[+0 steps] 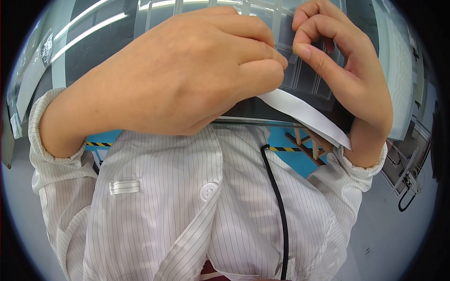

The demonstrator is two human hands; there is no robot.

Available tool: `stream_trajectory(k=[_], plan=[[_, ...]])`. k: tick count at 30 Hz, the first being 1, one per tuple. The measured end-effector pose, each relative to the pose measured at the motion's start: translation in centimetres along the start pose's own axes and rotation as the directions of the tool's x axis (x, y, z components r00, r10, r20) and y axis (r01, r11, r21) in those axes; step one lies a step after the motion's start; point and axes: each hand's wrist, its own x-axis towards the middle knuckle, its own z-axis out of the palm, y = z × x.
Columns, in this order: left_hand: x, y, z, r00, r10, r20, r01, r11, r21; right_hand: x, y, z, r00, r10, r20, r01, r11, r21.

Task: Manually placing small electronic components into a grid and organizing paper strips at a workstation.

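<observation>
My left hand (201,65) is closed, its thumb and fingers pinched on the end of a white strip (304,114). The strip looks like paper or tape backing and curves down from that hand to beside my right wrist. My right hand (351,65) is curled, with thumb and index finger pressed together just right of the left fingertips. What lies in that pinch, if anything, is too small to make out. Under both hands is a clear plastic tray (304,77) with several rectangular compartments, partly hidden by the left hand.
The tray lies on a dark, glossy tabletop (241,112) whose near edge runs close to my body. Clear plastic wrapping (35,70) lies at the far left. More clear trays (396,70) stand to the right. A wooden frame (304,145) shows below the table edge.
</observation>
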Motion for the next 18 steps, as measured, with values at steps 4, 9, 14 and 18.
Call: stream_trajectory(k=[4, 9, 14, 18], plan=[[-0.5, -0.2, -0.4, 1.0, -0.014, 0.022, 0.014, 1.0, -0.023, 0.6, 0.3, 0.4, 1.0, 0.005, 0.002, -0.005, 1.0, -0.024], [-0.7, -0.3, -0.8, 0.998, -0.03, 0.053, 0.032, 0.998, -0.047, 1.2, 0.7, 0.8, 1.0, 0.007, 0.0, -0.007, 0.999, -0.052], [-1.5, -0.6, -1.4, 0.996, -0.044, 0.082, 0.05, 0.996, -0.069, 1.7, 0.7, 1.2, 1.0, 0.007, -0.001, -0.007, 0.996, -0.084], [-1.8, -0.7, -1.8, 0.993, -0.061, 0.106, 0.071, 0.994, -0.088, 1.9, -0.7, 1.7, 1.0, -0.002, 0.0, 0.002, 0.999, -0.046]])
